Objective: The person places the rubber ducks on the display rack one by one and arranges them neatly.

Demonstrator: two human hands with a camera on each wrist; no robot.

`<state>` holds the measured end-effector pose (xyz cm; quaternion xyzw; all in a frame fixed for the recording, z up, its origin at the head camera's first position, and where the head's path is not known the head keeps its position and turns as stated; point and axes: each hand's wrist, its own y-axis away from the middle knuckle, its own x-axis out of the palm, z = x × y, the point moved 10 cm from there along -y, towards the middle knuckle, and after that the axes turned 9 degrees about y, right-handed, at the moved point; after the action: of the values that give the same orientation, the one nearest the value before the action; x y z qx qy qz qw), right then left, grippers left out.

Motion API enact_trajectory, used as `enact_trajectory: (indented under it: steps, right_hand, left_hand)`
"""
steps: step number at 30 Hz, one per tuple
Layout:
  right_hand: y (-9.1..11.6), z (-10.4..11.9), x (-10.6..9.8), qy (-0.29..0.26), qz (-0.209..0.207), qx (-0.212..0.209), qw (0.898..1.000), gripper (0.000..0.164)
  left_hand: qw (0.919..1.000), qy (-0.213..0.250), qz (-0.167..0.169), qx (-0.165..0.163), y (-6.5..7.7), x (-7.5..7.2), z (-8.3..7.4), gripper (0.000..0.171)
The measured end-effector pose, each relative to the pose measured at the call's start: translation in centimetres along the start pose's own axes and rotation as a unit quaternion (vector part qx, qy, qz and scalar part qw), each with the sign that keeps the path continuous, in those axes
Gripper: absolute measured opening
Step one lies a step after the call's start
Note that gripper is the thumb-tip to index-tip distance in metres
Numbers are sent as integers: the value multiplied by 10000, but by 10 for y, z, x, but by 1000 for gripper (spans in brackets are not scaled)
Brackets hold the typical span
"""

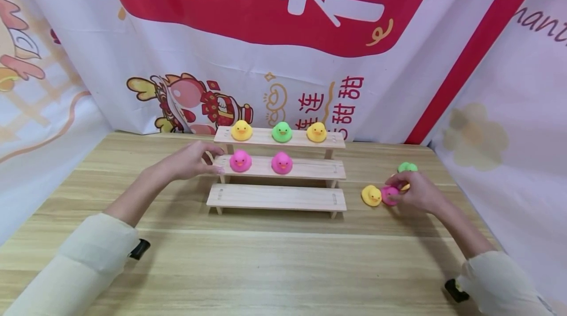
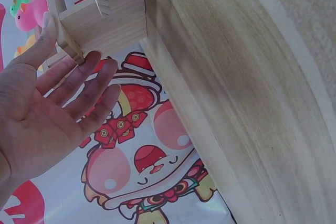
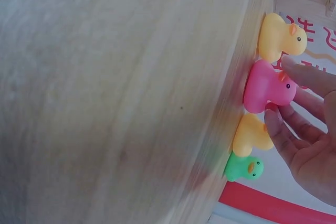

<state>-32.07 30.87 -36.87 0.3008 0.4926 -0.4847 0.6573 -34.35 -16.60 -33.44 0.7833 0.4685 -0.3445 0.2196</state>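
In the head view, a three-step wooden rack (image 1: 270, 197) stands on the table. My left hand (image 1: 195, 160) holds the left end of its middle step, the thumb on top and the fingers at the edge and underneath. My right hand (image 1: 416, 191) is around a pink rubber duck (image 3: 265, 88) on the table right of the rack, thumb on one side and fingers on the other. A yellow rubber duck (image 1: 371, 196) sits close beside the pink one. On the far side are another yellow duck (image 3: 251, 136), partly hidden by the hand in the head view, and a green duck (image 3: 244, 167).
Two yellow ducks, one of them the left duck (image 1: 241, 130), flank a green duck (image 1: 282, 132) on the top step. The middle step bears two pink ducks, including the right one (image 1: 281, 163). A printed cloth (image 1: 248, 55) hangs behind the wood-grain table (image 1: 266, 267).
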Motion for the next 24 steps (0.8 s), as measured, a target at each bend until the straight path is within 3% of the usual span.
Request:
enact_trajectory:
  steps: [5,16,24]
  right_hand:
    - [-1,-4,3,65,159,226,9996,33]
    - [-1,-3,3,0,379,301,9988,33]
    - [-2,2,-10,-13,80,41,10000,35]
  left_hand:
    - [10000,12,-3,-3,0,0,1,48]
    - [10000,-19,24,-50,-3,0,2,48]
    - [10000,-20,1,-61,-2,0,3,48]
